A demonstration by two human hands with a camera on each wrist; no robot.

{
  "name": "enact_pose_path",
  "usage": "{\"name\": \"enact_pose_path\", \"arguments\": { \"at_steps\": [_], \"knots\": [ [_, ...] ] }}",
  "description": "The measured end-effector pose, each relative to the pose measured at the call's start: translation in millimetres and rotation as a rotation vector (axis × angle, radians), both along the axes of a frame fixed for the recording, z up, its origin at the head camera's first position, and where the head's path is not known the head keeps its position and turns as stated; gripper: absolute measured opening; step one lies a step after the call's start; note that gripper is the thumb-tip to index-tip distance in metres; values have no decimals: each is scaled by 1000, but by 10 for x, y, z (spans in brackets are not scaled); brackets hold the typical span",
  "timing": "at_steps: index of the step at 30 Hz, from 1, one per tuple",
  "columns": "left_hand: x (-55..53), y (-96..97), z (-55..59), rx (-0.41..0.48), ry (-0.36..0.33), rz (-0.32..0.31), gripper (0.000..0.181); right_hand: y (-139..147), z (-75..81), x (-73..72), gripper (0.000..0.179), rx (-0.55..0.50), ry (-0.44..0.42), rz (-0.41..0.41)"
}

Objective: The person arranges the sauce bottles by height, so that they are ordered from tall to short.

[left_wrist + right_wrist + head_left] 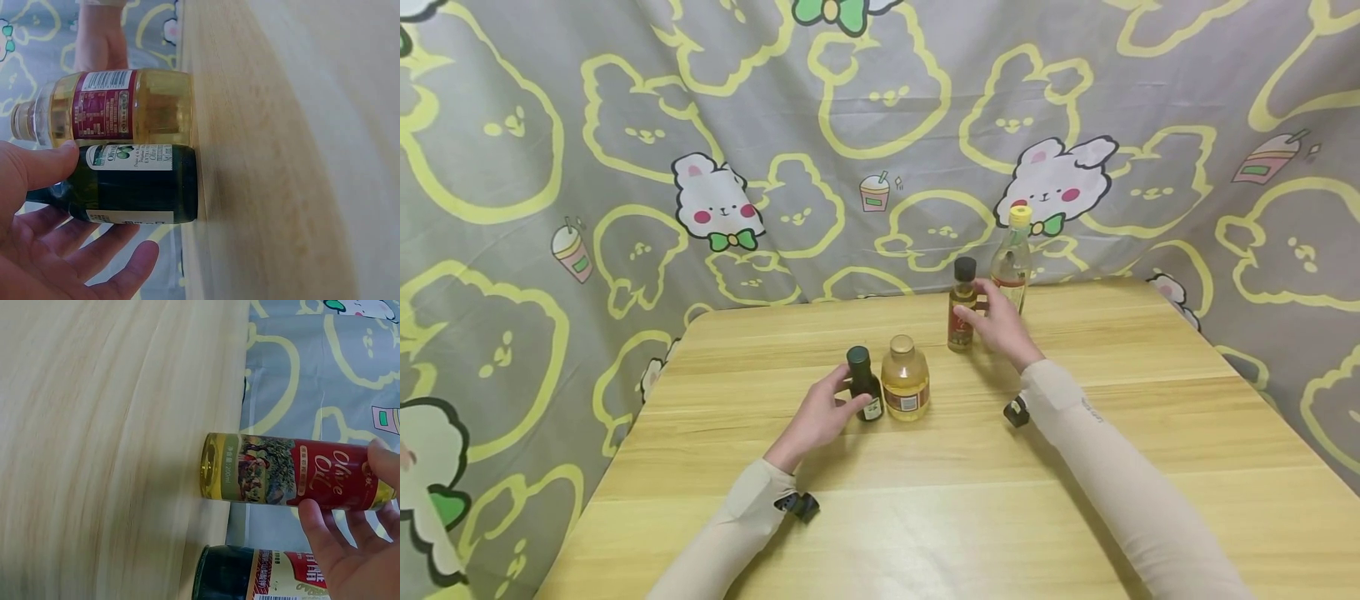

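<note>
My left hand [820,414] is at a small dark green olive oil bottle [134,184] standing on the table, thumb across its near side and fingers round the far side. Against it stands a squat clear bottle of amber liquid [906,382] with a maroon label. Farther back, my right hand [1000,321] holds a slim olive oil bottle [281,472] with a red label and black cap, between thumb and fingers. Its base shows in the right wrist view. Right behind that hand is a tall bottle with a yellow cap [1019,218], partly hidden by it.
The light wooden table [925,517] reaches back to a grey cloth [790,125] with yellow outlines and rabbit faces, which hangs behind and at both sides. A small black device [1017,412] sits at the right wrist, another black device [801,506] at the left.
</note>
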State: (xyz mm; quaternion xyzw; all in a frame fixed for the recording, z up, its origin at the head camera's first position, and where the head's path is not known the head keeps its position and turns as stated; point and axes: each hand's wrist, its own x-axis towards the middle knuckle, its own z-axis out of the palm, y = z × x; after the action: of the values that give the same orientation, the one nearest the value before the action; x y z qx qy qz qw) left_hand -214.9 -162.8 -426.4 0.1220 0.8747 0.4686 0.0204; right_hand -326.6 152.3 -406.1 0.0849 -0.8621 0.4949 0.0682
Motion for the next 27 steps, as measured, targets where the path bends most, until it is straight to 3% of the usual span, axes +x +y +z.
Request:
{"name": "enact_pose_path", "arguments": {
  "at_steps": [9, 27],
  "knots": [
    [8, -1, 9, 2, -7, 4, 47, -115, -63, -92, 58, 23, 104, -102],
    [14, -5, 13, -4, -1, 8, 48, -286, -60, -131, 56, 114, 169, -269]
  ]
}}
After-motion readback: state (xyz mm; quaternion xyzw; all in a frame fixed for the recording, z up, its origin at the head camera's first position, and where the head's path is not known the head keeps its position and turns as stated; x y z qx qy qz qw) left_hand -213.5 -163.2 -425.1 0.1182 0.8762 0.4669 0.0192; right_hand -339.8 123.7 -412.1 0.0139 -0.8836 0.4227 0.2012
